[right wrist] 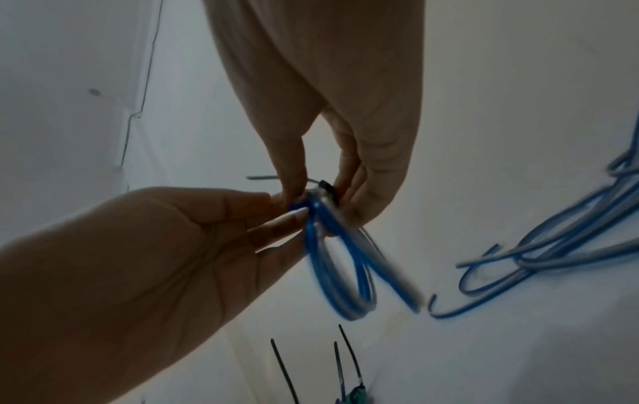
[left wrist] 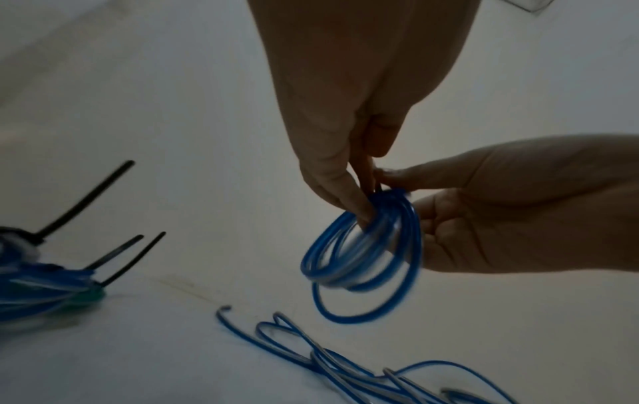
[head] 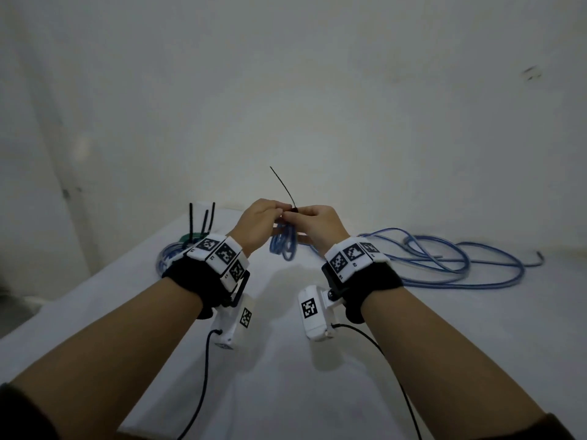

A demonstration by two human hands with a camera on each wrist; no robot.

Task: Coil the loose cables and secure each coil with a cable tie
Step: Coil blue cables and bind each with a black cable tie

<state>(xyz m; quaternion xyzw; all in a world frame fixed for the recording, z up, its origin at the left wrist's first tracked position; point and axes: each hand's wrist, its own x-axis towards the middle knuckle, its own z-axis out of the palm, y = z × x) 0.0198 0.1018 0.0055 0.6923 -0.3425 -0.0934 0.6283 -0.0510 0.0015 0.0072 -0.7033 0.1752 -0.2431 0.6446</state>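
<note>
Both hands are raised over the white table [head: 286, 360], meeting around a small blue cable coil [head: 283, 246]. A black cable tie [head: 283, 188] is wrapped round the coil's top, and its thin tail sticks up and to the left. My left hand [head: 275, 213] pinches the top of the coil [left wrist: 363, 259] beside the tie, with one finger through the loops. My right hand [head: 297, 215] pinches the tie's head [right wrist: 325, 188] between thumb and fingers, and the coil [right wrist: 340, 273] hangs below it. The tie's band is mostly hidden by the fingers.
A long loose blue cable [head: 444, 263] sprawls over the table to the right. Tied blue coils [head: 171, 254] with black tie tails [head: 203, 220] pointing up lie at the back left, near the table's left edge. A pale wall stands behind.
</note>
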